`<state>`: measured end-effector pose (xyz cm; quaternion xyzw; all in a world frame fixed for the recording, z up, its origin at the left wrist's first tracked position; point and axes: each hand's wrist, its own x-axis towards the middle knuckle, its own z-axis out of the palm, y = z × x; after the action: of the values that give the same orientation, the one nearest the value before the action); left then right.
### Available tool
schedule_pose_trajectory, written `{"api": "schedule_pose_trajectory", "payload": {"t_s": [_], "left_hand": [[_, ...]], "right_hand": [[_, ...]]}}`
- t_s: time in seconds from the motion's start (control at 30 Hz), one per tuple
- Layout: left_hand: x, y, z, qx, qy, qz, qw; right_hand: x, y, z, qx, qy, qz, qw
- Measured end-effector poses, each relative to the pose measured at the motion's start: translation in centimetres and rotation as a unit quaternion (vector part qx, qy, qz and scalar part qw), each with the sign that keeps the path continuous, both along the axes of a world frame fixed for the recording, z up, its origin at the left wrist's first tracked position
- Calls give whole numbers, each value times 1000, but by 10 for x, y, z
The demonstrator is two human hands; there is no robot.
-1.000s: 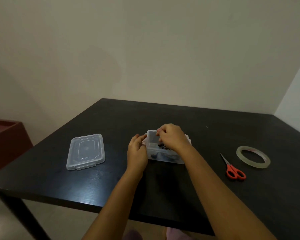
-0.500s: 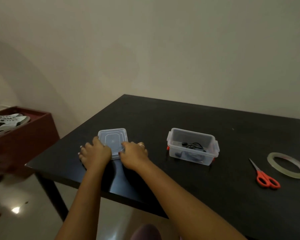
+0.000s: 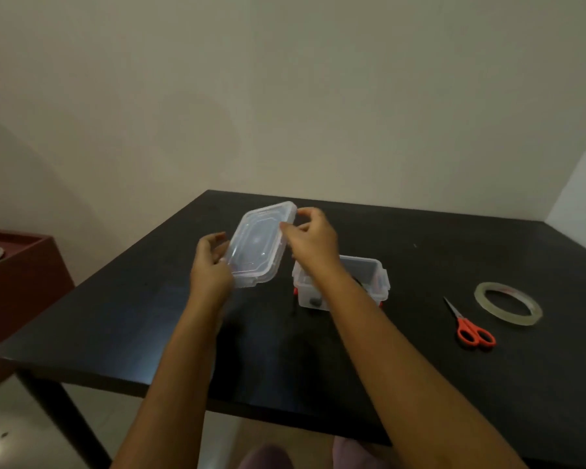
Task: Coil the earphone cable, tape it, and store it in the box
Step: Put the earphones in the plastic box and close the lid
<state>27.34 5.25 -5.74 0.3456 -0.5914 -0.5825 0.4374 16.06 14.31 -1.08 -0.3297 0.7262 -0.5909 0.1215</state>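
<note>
Head view looks down on the black table (image 3: 420, 384), a broad matte slab with a faint wood grain, and everything sits on its right half. Largest of the task pieces is the clear plastic lid (image 3: 259, 243), a rounded rectangle with a stepped centre panel and a raised rim, held tilted in the air to the left of the box and clear of the table. The left hand (image 3: 210, 269) grips its near left edge, fingers curled under; the right hand (image 3: 313, 240) pinches its far right corner between thumb and fingertips.

Next down, the clear storage box (image 3: 376, 279) stands open just behind the right wrist, thin translucent walls, red latches low at the ends. A dark shape shows through its near wall, which I judge to be the earphone cable (image 3: 315, 302) already inside; whether it is taped I cannot tell.

Closing up looks like the step in hand. To do it well: turn the lid level, long side matched to the box's long side, lower it square so the rim seats all round, then press the corners and snap the latches. Thin plastic flexes, so even pressure beats one hard push. Keep any loop of cable off the rim.

Off right, well apart: a roll of clear tape (image 3: 508, 303), glossy and flat, and beside it small orange-handled scissors (image 3: 471, 328), blades closed.
</note>
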Motion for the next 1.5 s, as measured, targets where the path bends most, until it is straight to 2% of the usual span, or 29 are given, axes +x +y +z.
{"api": "schedule_pose_trajectory", "payload": {"t_s": [0.1, 0.2, 0.3, 0.4, 0.47, 0.63, 0.77, 0.83, 0.9, 1.1, 1.3, 1.5], "left_hand": [[-26, 6, 14, -87, -70, -79, 991], [-52, 13, 23, -165, -152, -145, 964], [-78, 20, 24, -218, -197, -178, 939], [-100, 23, 19, -260, -235, -206, 913], [-109, 24, 15, -267, -243, -211, 908], [-113, 30, 2, -188, -164, -119, 961], [-89, 45, -10, -37, -76, -73, 994], [-76, 56, -18, 23, -72, -150, 986], [-71, 64, -25, 43, -71, -213, 974], [-72, 64, -27, 34, -58, -171, 983], [-74, 56, -25, 122, -31, -135, 983], [-73, 52, -19, 137, -50, -149, 978]], "right_hand": [[-41, 35, 9, 9, -57, -50, 997], [-69, 74, 2, 74, -74, -67, 992], [-83, 105, -10, 121, -103, -73, 985], [-88, 120, -24, 130, -125, -108, 978], [-86, 123, -34, 128, -131, -123, 975], [-76, 122, -48, 120, -144, -158, 970], [-73, 118, -53, 93, -125, -191, 969], [-70, 118, -57, 90, -113, -196, 970], [-67, 118, -60, 92, -97, -194, 972], [-62, 116, -64, 134, -57, -155, 977], [-69, 119, -59, 144, -85, -109, 980], [-75, 125, -56, 138, -172, -107, 969]]}}
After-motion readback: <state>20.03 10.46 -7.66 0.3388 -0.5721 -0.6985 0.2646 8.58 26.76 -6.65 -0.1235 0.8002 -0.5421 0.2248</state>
